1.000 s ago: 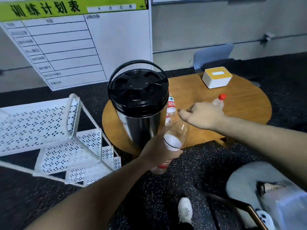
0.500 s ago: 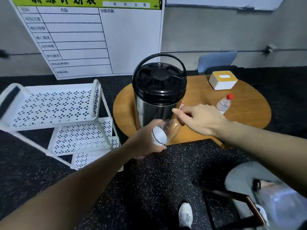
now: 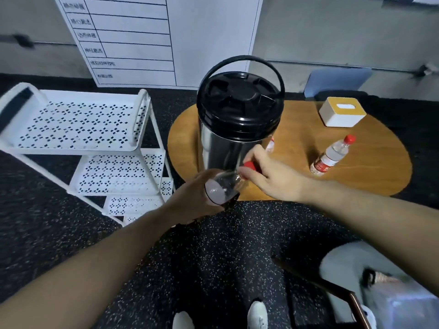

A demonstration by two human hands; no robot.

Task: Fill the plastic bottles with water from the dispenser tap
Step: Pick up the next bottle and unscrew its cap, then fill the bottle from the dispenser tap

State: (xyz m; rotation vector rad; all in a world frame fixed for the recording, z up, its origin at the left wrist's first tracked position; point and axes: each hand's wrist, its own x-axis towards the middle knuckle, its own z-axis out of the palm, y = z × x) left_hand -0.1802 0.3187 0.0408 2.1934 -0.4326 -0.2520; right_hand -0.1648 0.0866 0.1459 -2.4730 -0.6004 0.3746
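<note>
A steel water dispenser (image 3: 228,146) with a black lid and carry handle stands at the near left of the round wooden table (image 3: 356,181). Its tap is hidden from me. My left hand (image 3: 192,198) grips a clear plastic bottle (image 3: 223,186), tilted with its base toward me, just in front of the dispenser. My right hand (image 3: 268,176) pinches that bottle's red cap (image 3: 250,166). A second bottle (image 3: 331,155) with a red cap stands on the table to the right. Another bottle (image 3: 270,146) peeks out behind the dispenser.
A white perforated tiered rack (image 3: 83,136) stands on the floor left of the table. A white and yellow tissue box (image 3: 342,115) sits at the table's far right. A schedule board (image 3: 147,39) leans on the wall. The speckled dark floor (image 3: 225,257) holds my white shoes.
My left hand raised the bottle and tilted it toward the dispenser. My right hand moved from beside the bottle onto its red cap. The camera shifted down and left.
</note>
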